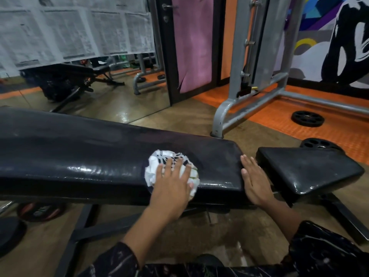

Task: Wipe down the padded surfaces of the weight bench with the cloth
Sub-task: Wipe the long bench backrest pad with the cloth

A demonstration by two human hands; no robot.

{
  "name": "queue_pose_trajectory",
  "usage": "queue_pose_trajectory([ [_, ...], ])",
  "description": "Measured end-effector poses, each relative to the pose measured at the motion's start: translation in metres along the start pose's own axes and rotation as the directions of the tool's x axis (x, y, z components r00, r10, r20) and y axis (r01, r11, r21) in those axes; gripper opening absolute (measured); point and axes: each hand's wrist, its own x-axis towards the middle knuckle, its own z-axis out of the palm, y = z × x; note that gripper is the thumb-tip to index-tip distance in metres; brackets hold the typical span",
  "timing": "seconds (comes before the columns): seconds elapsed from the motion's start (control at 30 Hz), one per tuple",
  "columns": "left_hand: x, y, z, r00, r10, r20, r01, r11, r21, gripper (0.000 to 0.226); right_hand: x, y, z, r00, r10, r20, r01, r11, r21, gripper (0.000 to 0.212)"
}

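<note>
While our left hand (173, 183) presses the crumpled white cloth (169, 166) flat-fingered onto the long black bench pad (79, 152), our right hand (254, 179) rests released, fingers straight, on that pad's end, beside the seat pad (311, 168).

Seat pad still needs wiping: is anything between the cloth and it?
Only the right hand, lying flat on the long pad's end beside the gap. The left hand presses the cloth; the seat pad is bare.
</note>
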Motion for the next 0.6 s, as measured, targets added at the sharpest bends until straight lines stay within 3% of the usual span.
queue_pose_trajectory([
  [0.17,0.03,0.033,0.004,0.997,0.055,0.063,-0.052,0.998,-0.04,0.053,0.0,0.002,0.001,1.0,0.009,0.01,-0.009,1.0,0.003,0.072],
  [0.4,0.042,-0.037,-0.016,0.981,-0.119,0.15,0.116,0.993,0.032,0.059,0.0,0.001,0.002,0.999,0.021,0.039,-0.023,0.999,0.03,0.074],
  [0.6,0.034,0.022,-0.005,0.993,0.025,0.117,-0.025,1.0,0.0,0.058,-0.003,-0.004,-0.001,0.999,0.036,0.032,-0.037,0.999,0.03,0.073],
])
